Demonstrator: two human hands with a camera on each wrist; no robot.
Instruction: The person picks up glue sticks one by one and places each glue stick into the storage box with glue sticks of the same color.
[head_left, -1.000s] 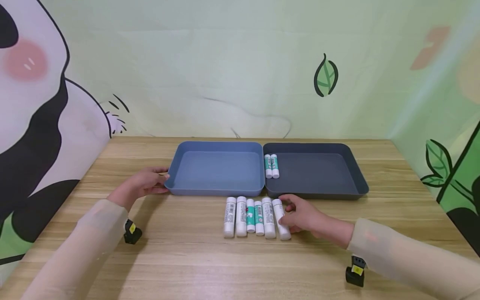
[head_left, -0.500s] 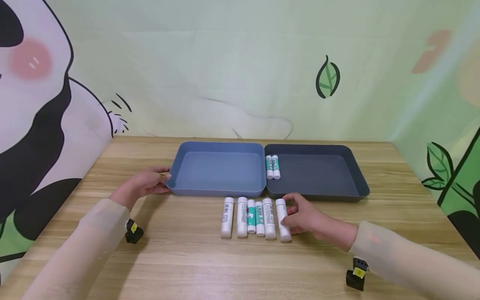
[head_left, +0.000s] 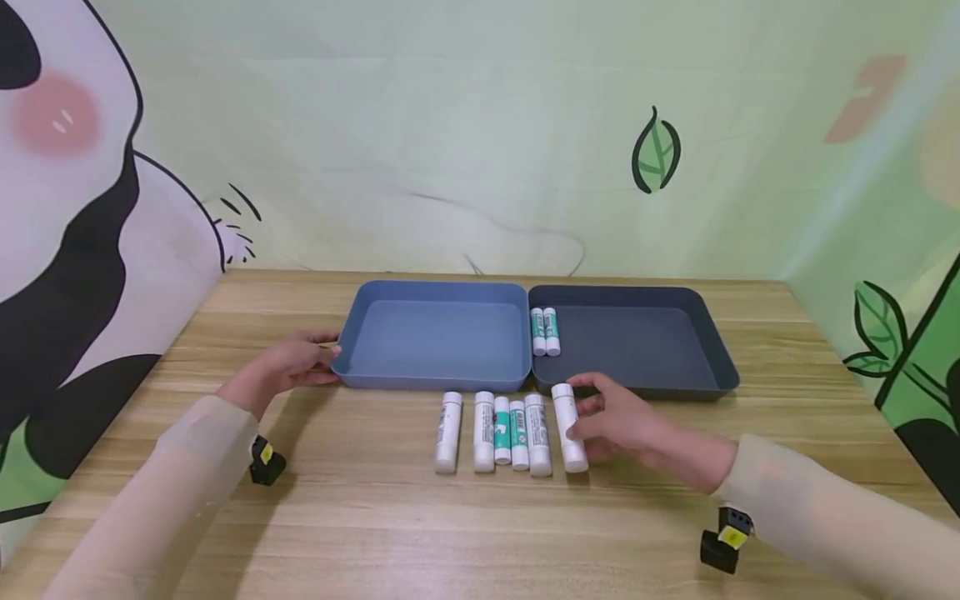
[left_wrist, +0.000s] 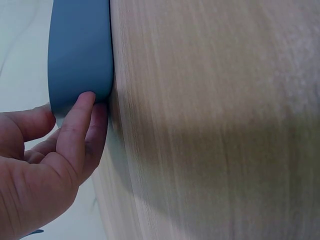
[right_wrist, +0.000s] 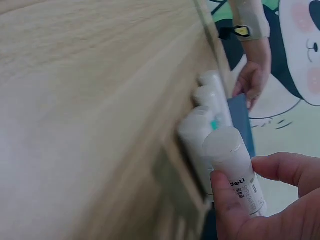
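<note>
My right hand [head_left: 622, 425] pinches a large white glue stick [head_left: 566, 417] between thumb and fingers. In the right wrist view this glue stick [right_wrist: 232, 160], tilted, shows black lettering and stands apart from the tabletop. To its left, several glue sticks lie in a row: a large white one [head_left: 537, 437], two small green-and-white ones, another large one [head_left: 484, 433], and a separate large one [head_left: 448, 433] at the far left. My left hand [head_left: 296, 362] touches the left front corner of the blue tray [head_left: 435, 385], with its fingers [left_wrist: 75, 125] against the outer wall.
A dark grey tray [head_left: 637, 389] stands directly right of the blue one. Two small green-and-white glue sticks [head_left: 545, 333] lie along its left wall. The wooden table [head_left: 420, 533] reaches back to a wall with a painted panda and leaves.
My right hand has lifted the rightmost glue stick a little off the table and away from the row. The leftmost glue stick has rolled left. My left hand stays at the tray corner.
</note>
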